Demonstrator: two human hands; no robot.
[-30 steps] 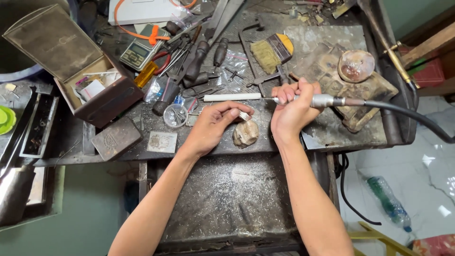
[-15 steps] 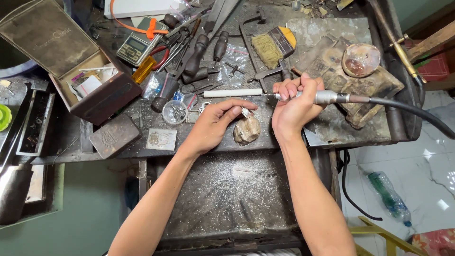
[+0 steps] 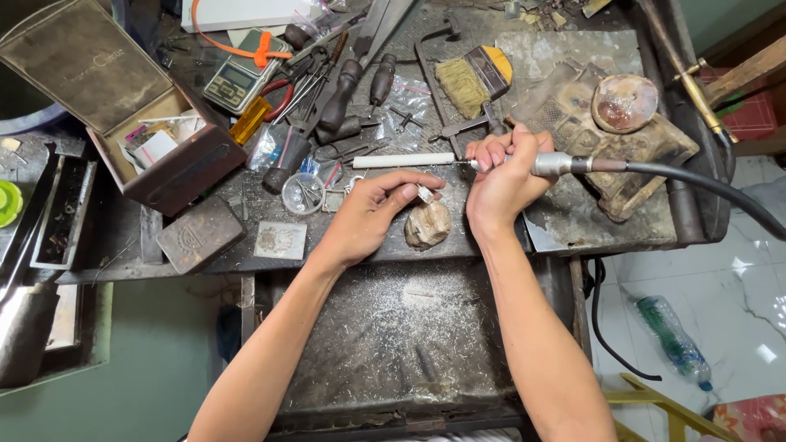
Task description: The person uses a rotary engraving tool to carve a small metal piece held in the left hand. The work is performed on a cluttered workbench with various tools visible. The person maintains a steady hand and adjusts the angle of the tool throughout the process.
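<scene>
My left hand (image 3: 378,209) pinches a small silver ring (image 3: 425,194) between thumb and fingertips, just above a worn wooden bench peg (image 3: 428,225). My right hand (image 3: 501,176) grips a metal rotary handpiece (image 3: 560,164), its fine bit pointing left near the end of a white rod (image 3: 403,160). A black flexible shaft (image 3: 704,190) runs from the handpiece off to the right. The bit is a short way above and right of the ring, not touching it.
A cluttered metal workbench (image 3: 327,245) holds an open brown box (image 3: 155,155), pocket scale (image 3: 233,80), brush (image 3: 471,82), several hand tools (image 3: 352,90), a small round dish (image 3: 303,194) and a shell-like bowl (image 3: 624,102). A filings-covered drawer (image 3: 409,327) lies below. A plastic bottle (image 3: 671,340) lies on the floor.
Both hands stay in much the same pose; the view has shifted slightly. The handpiece tip sits a bit further from the ring than before.
</scene>
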